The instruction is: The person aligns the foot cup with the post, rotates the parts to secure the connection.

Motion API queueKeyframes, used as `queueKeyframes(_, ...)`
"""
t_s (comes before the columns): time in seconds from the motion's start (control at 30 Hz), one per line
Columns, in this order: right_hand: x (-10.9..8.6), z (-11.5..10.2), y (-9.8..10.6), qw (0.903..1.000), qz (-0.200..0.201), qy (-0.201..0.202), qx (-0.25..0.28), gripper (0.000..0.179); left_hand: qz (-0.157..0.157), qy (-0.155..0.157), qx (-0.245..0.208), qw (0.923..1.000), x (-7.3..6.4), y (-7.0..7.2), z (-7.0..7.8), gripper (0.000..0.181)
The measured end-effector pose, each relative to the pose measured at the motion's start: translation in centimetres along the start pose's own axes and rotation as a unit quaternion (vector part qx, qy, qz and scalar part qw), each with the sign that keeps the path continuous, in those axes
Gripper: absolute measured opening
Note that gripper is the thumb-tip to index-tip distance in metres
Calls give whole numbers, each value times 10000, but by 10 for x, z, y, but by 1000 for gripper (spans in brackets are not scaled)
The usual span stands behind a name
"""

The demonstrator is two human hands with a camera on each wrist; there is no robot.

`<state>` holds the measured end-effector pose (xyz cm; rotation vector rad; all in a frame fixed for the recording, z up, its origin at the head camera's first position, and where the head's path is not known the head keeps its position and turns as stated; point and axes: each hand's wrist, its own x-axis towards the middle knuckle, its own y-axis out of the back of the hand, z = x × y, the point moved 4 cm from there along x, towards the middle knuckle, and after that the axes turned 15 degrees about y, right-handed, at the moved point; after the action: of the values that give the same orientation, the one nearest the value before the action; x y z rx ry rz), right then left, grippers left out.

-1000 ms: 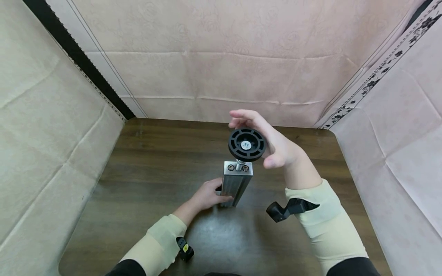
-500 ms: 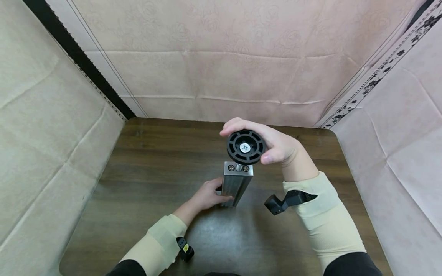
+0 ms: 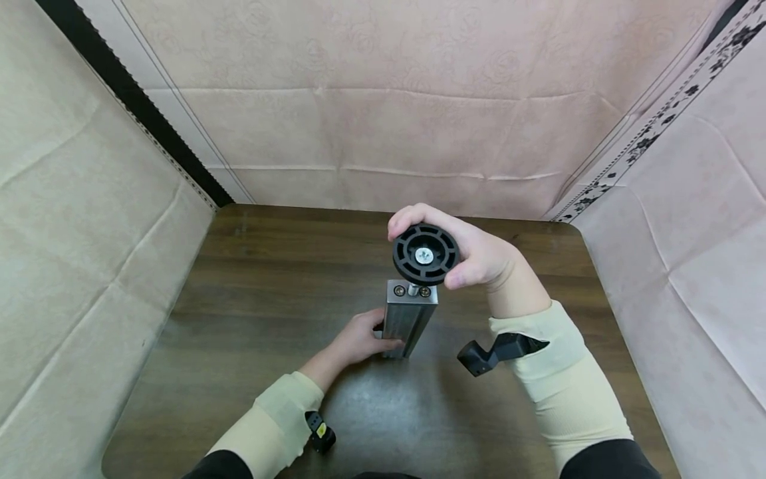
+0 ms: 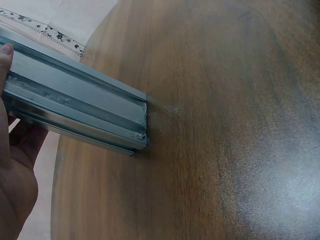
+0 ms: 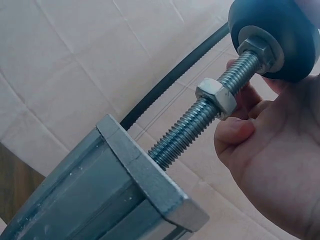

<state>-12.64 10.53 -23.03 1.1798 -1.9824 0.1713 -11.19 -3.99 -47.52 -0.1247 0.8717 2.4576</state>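
Observation:
An aluminium profile (image 3: 405,324) stands upright on the wooden table (image 3: 281,279), its lower end at the surface in the left wrist view. My left hand (image 3: 359,340) grips it low down, thumb across the near side. A metal end plate (image 5: 150,172) with two screws caps its top. From the plate rises a threaded rod (image 5: 182,132), with a loose-standing hex nut (image 5: 216,97) partway up. The rod carries a black round levelling foot (image 3: 426,270). My right hand (image 3: 487,256) holds this foot by its rim, fingers around the far side and thumb at the near right.
Pale cloth hangings (image 3: 371,133) enclose the table at the back, with more cloth to the left (image 3: 90,266) and right (image 3: 688,233). A black wrist camera (image 3: 479,358) sticks out from the right sleeve, another camera (image 3: 322,436) from the left.
My right hand has come down and left from beside the levelling foot and closed around its rim. The foot sits slightly lower in view than a second ago. My left hand has stayed put.

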Motion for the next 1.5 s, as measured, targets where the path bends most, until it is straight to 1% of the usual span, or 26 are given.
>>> queueKeyframes(0.2, -2, 1, -3, 9971, 440, -325, 536, 64, 67, -125, 83, 9999, -1, 1, 1, 45)
queueKeyframes(0.27, -2, 1, -4, 9959, 543, -383, 608, 65, 81, -139, 81, 9998, -1, 1, 1, 46)
queueKeyframes(0.43, -3, -2, -6, 9955, 742, -443, 384, 67, 116, -169, 64, 9998, 0, 1, 0, 48)
queueKeyframes(0.57, -6, -4, -9, 9931, 1085, -432, 98, 66, 114, -258, 57, 9996, 0, 1, 1, 47)
queueKeyframes(0.67, -9, -5, -13, 9883, 1450, -456, -121, 66, 99, -246, 48, 9996, 0, 1, 1, 47)
queueKeyframes(0.83, -12, -8, -23, 9766, 2095, -458, -146, 67, 97, -136, 85, 9998, 0, 0, -1, 47)
queueKeyframes(0.9, -13, -10, -29, 9705, 2359, -453, -214, 68, 81, -143, 70, 9998, 0, 0, -1, 47)
queueKeyframes(1.03, -15, -12, -39, 9522, 2972, -518, -488, 72, 64, -175, 47, 9998, 0, 0, -1, 47)
queueKeyframes(1.17, -17, -12, -46, 9284, 3600, -648, -654, 75, 26, -159, 59, 9999, 0, -1, -1, 46)
queueKeyframes(1.23, -17, -13, -49, 9154, 3861, -777, -835, 75, -18, -112, 60, 9999, 1, -2, -2, 45)
queueKeyframes(1.33, -18, -15, -53, 8913, 4188, -1039, -1394, 74, -54, -78, 41, 9999, 2, -2, -2, 43)
queueKeyframes(1.4, -17, -16, -57, 8717, 4375, -1233, -1830, 73, -61, -54, -4, 10000, 2, -2, -3, 41)
queueKeyframes(1.5, -16, -18, -62, 8437, 4579, -1401, -2428, 73, -46, -25, -49, 10000, 2, -2, -3, 39)
